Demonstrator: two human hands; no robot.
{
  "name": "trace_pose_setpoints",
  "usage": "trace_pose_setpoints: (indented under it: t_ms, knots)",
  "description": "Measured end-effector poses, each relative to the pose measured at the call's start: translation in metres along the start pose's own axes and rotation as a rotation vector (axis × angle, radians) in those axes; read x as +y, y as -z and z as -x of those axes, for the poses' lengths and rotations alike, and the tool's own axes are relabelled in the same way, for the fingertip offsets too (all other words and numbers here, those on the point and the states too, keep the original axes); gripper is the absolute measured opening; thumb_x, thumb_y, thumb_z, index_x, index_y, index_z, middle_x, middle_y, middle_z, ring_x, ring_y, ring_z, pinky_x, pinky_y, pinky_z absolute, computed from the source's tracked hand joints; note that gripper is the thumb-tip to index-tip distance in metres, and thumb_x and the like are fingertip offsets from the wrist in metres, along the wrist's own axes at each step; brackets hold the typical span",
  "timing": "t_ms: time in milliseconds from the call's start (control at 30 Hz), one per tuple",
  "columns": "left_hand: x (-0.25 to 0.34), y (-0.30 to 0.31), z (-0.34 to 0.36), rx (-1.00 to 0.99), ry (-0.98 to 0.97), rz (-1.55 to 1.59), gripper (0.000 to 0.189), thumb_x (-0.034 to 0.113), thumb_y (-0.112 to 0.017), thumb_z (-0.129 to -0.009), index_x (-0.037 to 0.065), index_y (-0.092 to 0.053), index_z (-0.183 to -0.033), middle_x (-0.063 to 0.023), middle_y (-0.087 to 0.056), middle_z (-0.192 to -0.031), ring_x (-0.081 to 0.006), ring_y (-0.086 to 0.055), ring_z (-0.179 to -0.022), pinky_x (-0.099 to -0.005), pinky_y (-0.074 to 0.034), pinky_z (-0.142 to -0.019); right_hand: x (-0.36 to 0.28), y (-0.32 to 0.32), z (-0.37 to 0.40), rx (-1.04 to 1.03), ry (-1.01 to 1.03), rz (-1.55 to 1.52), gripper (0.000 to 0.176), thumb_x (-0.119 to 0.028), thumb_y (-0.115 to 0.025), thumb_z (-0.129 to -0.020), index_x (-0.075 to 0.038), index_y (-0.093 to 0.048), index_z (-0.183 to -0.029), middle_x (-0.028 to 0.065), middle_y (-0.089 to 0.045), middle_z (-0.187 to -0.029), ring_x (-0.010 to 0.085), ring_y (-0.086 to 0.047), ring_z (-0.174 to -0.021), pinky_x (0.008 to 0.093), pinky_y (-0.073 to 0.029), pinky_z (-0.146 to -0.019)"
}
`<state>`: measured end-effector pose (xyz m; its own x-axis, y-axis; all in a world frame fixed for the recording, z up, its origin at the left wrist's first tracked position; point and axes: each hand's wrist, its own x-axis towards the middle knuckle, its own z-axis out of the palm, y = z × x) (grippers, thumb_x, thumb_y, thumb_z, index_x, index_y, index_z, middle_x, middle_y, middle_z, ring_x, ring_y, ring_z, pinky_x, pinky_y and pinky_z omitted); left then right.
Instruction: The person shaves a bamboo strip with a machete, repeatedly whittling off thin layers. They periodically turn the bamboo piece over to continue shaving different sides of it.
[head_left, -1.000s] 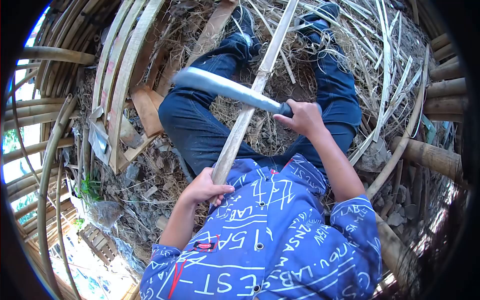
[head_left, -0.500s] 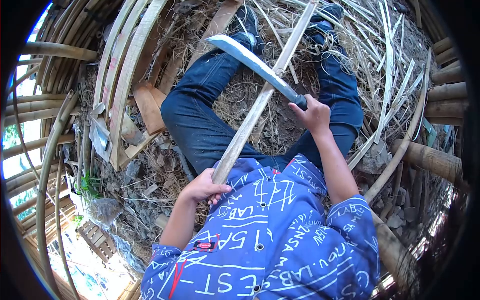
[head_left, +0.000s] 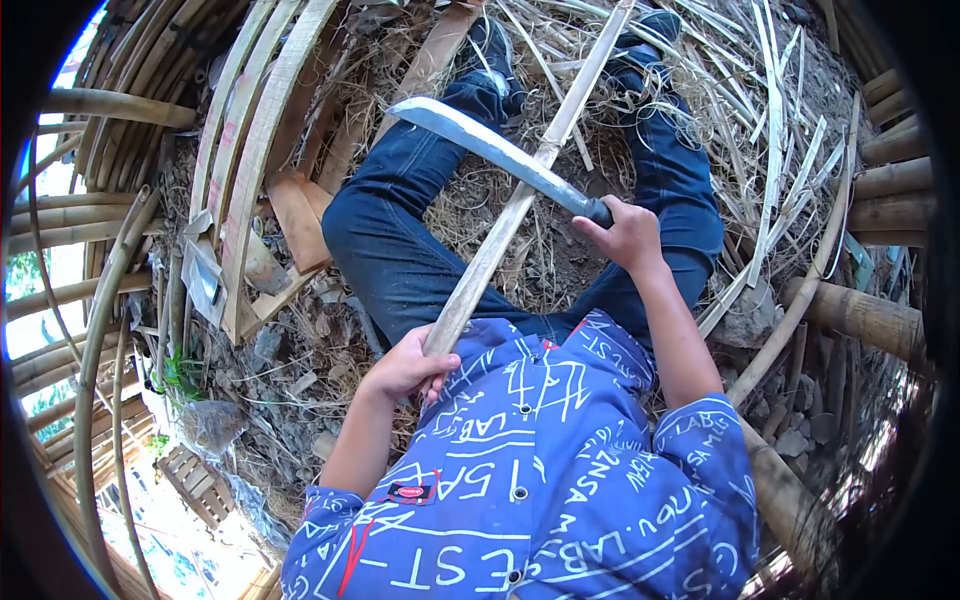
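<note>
My left hand [head_left: 412, 366] is closed round the near end of a long bamboo strip [head_left: 487, 262], close against my shirt. The strip slants away between my legs, its far end up near my right shoe. In my right hand [head_left: 628, 233] is the dark handle of a machete [head_left: 490, 145]. Its long curved blade points to the upper left and crosses over the strip, overlapping it at about the strip's middle. The blade's tip lies above my left shin in this view.
Several long pale planks [head_left: 262, 150] lean at the upper left, by a brown wood offcut [head_left: 297, 215]. Thin bamboo slivers [head_left: 775, 150] and curly shavings litter the ground at the upper right. Stacked bamboo poles [head_left: 893, 185] line the right side, and a thick pole [head_left: 860, 318] juts in there.
The machete blade has swung slightly, its tip moving left and down toward me. My left hand has shifted a little, rolling its grip on the strip.
</note>
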<state>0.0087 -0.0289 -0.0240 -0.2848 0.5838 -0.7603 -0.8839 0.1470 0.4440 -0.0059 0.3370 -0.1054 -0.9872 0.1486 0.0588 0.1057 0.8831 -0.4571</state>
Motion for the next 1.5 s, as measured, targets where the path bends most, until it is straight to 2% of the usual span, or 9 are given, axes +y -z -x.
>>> trace_pose_setpoints:
  t_ms: [167, 367, 467, 533, 633, 833, 1067, 1133, 1500]
  knots:
    - [0.010, -0.012, -0.006, 0.132, 0.007, -0.231, 0.038, 0.014, -0.070, -0.088, 0.001, -0.050, -0.117, -0.0010, -0.058, -0.067, -0.0080, -0.058, -0.051, -0.0240, -0.051, -0.045, -0.019, -0.011, 0.022, -0.272, -0.145, -0.367, 0.058, -0.062, -0.067, -0.078, -0.003, -0.067, -0.079, 0.0213, -0.064, -0.066, 0.0400, -0.065, -0.067, 0.0471, -0.051, -0.062]
    - [0.014, -0.017, -0.017, 0.180, -0.017, -0.537, 0.031, 0.013, -0.071, -0.087, -0.002, -0.055, -0.109, -0.0016, -0.062, -0.073, -0.0059, -0.059, -0.057, -0.0224, -0.051, -0.051, -0.057, -0.018, 0.047, -0.390, -0.060, -0.391, 0.060, -0.064, -0.065, -0.077, -0.005, -0.071, -0.085, 0.0215, -0.065, -0.069, 0.0406, -0.066, -0.070, 0.0475, -0.053, -0.067]
    - [0.022, -0.033, -0.015, 0.425, -0.060, -0.690, 0.039, 0.016, -0.075, -0.081, -0.004, -0.055, -0.107, -0.0109, -0.065, -0.080, -0.0182, -0.066, -0.067, -0.0312, -0.053, -0.062, -0.069, -0.019, 0.052, -0.398, -0.006, -0.372, 0.061, -0.064, -0.066, -0.077, -0.004, -0.072, -0.089, 0.0211, -0.066, -0.070, 0.0403, -0.066, -0.071, 0.0464, -0.053, -0.067]
    - [0.013, -0.029, -0.019, 0.613, -0.400, -1.087, 0.046, 0.016, -0.074, -0.074, -0.006, -0.053, -0.109, -0.0229, -0.065, -0.087, -0.0350, -0.067, -0.081, -0.0405, -0.052, -0.073, -0.075, -0.016, 0.053, -0.398, -0.009, -0.393, 0.062, -0.063, -0.066, -0.077, -0.003, -0.072, -0.089, 0.0211, -0.066, -0.071, 0.0402, -0.066, -0.071, 0.0462, -0.053, -0.068]
    - [0.009, -0.030, -0.023, 0.540, -0.262, -0.992, 0.049, 0.018, -0.067, -0.073, -0.007, -0.049, -0.111, -0.0318, -0.062, -0.094, -0.0471, -0.060, -0.097, -0.0460, -0.047, -0.084, -0.082, -0.008, 0.053, -0.431, -0.019, -0.430, 0.062, -0.062, -0.065, -0.078, -0.002, -0.072, -0.090, 0.0216, -0.067, -0.072, 0.0401, -0.066, -0.071, 0.0455, -0.053, -0.068]
    - [0.006, -0.030, -0.032, 0.361, -0.077, -1.073, 0.042, 0.021, -0.051, -0.082, -0.007, -0.043, -0.113, -0.0362, -0.059, -0.098, -0.0513, -0.056, -0.100, -0.0500, -0.043, -0.090, -0.094, 0.000, 0.061, -0.423, -0.005, -0.518, 0.058, -0.061, -0.064, -0.080, -0.002, -0.070, -0.083, 0.0216, -0.064, -0.066, 0.0411, -0.065, -0.067, 0.0466, -0.052, -0.065]
    - [-0.007, -0.031, -0.039, 0.391, -0.206, -0.934, 0.042, 0.010, -0.047, -0.081, -0.004, -0.044, -0.121, -0.0332, -0.057, -0.110, -0.0446, -0.057, -0.109, -0.0433, -0.042, -0.095, -0.092, -0.004, 0.065, -0.458, 0.078, -0.336, 0.060, -0.059, -0.065, -0.080, 0.000, -0.069, -0.087, 0.0221, -0.064, -0.066, 0.0401, -0.065, -0.065, 0.0463, -0.052, -0.062]
    - [-0.016, -0.023, -0.045, 0.300, -0.394, -0.936, 0.045, 0.008, -0.046, -0.080, -0.005, -0.043, -0.123, -0.0326, -0.058, -0.108, -0.0420, -0.059, -0.105, -0.0420, -0.043, -0.094, -0.089, -0.006, 0.063, -0.426, 0.119, -0.306, 0.064, -0.067, -0.059, -0.080, -0.004, -0.067, -0.082, 0.0213, -0.063, -0.064, 0.0396, -0.065, -0.065, 0.0478, -0.053, -0.062]
    - [-0.003, -0.033, -0.034, 0.378, -0.276, -0.927, 0.040, 0.008, -0.048, -0.078, -0.011, -0.043, -0.113, -0.0337, -0.056, -0.086, -0.0450, -0.058, -0.081, -0.0439, -0.046, -0.076, -0.056, 0.004, 0.029, -0.355, 0.090, -0.059, 0.064, -0.070, -0.056, -0.081, -0.007, -0.064, -0.077, 0.0198, -0.065, -0.067, 0.0402, -0.065, -0.067, 0.0508, -0.051, -0.062]
